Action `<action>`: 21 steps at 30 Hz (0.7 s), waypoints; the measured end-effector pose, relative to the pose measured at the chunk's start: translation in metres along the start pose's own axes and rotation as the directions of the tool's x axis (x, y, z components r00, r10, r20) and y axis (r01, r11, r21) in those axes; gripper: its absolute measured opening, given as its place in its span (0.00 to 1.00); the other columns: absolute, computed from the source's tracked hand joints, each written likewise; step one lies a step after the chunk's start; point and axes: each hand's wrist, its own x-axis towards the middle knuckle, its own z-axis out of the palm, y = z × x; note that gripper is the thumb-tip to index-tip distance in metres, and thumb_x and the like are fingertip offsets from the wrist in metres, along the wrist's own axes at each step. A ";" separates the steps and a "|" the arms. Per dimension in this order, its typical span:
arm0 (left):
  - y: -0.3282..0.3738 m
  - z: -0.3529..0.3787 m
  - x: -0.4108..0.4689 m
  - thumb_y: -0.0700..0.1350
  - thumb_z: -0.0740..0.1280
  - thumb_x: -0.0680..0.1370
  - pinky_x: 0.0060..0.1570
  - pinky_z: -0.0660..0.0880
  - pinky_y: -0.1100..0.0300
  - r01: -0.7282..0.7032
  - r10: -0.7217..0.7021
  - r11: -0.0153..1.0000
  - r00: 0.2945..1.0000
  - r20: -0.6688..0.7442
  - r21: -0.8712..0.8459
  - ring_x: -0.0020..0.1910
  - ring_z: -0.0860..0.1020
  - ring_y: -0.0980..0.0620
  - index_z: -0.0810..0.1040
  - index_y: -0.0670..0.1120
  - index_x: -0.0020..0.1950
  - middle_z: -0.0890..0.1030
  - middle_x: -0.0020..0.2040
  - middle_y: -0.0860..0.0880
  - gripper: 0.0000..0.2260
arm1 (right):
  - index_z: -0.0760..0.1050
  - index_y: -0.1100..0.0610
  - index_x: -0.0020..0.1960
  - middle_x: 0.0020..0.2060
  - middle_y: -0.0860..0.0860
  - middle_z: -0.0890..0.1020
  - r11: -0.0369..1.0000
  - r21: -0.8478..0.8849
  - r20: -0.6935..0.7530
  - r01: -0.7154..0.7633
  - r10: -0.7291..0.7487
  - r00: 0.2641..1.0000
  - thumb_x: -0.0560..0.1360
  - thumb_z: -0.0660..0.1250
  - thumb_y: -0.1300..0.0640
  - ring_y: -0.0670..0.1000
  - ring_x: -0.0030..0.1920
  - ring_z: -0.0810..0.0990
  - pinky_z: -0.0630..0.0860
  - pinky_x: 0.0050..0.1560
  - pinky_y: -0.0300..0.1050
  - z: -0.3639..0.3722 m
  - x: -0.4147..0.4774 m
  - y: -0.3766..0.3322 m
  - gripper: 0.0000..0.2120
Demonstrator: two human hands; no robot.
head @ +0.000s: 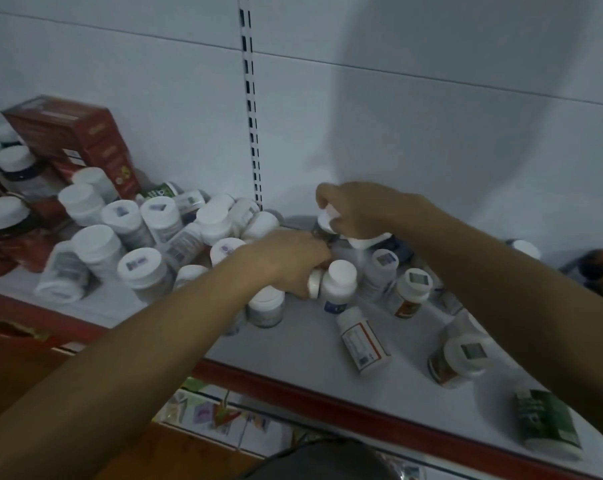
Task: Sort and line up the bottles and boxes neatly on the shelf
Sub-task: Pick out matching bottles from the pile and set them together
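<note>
Fingers [315, 259] of the left hand [289, 261] were curled down around a tilted bottle [314, 285], of which only the white cap showed below the knuckles; it lay against an upright white-capped bottle [340, 280] just beside the hand. Fingers [341, 226] of the right hand [359, 209] were bent and pinched a small bottle [328, 221] by its white cap, held just above the shelf [293, 344] near the back panel [431, 133]; how firmly could not be told through the blur. Both hands worked close together at mid-shelf, right of the slotted upright [253, 133]. Left of them, a heap of white-capped bottles [161, 230] lay jumbled, some upright and some on their sides, with red boxes [75, 133] stacked behind at the far left. Right of the hands, an orange-labelled bottle [364, 339] lay on its side, another orange bottle [412, 292] stood upright, and a green-labelled bottle [549, 420] lay flat near the shelf's red front edge [328, 396].
</note>
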 end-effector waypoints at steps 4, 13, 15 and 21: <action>-0.014 -0.025 -0.023 0.49 0.76 0.71 0.51 0.78 0.50 0.075 -0.089 0.985 0.992 -0.085 -0.156 0.53 0.78 0.48 0.77 0.54 0.64 0.80 0.56 0.52 0.22 | 0.70 0.51 0.68 0.54 0.55 0.72 0.983 -0.168 0.013 0.074 -0.073 0.997 0.80 0.64 0.54 0.60 0.53 0.75 0.72 0.49 0.52 -0.006 -0.009 -0.006 0.16; -0.042 -0.047 -0.072 0.43 0.76 0.71 0.59 0.75 0.48 0.299 -0.306 0.948 0.950 -0.057 -0.109 0.61 0.75 0.48 0.78 0.56 0.65 0.78 0.61 0.53 0.24 | 0.65 0.50 0.51 0.46 0.50 0.75 0.964 -0.153 0.083 0.218 -0.207 0.975 0.73 0.72 0.40 0.55 0.45 0.74 0.64 0.43 0.49 0.021 0.010 -0.028 0.21; -0.042 -0.041 -0.075 0.42 0.74 0.73 0.62 0.73 0.48 0.299 -0.302 0.950 0.953 -0.034 -0.090 0.64 0.74 0.48 0.76 0.56 0.68 0.76 0.64 0.52 0.25 | 0.65 0.50 0.51 0.48 0.52 0.76 0.967 -0.142 0.071 0.213 -0.205 0.976 0.73 0.72 0.42 0.57 0.46 0.76 0.65 0.42 0.49 0.026 0.014 -0.025 0.20; -0.047 -0.036 -0.087 0.41 0.72 0.77 0.56 0.69 0.58 0.309 -0.328 0.929 0.943 -0.065 -0.203 0.61 0.74 0.49 0.69 0.55 0.76 0.76 0.64 0.49 0.29 | 0.70 0.47 0.63 0.53 0.51 0.75 0.974 -0.121 0.066 0.190 -0.183 0.981 0.78 0.64 0.46 0.57 0.53 0.75 0.72 0.55 0.54 -0.014 0.003 -0.014 0.15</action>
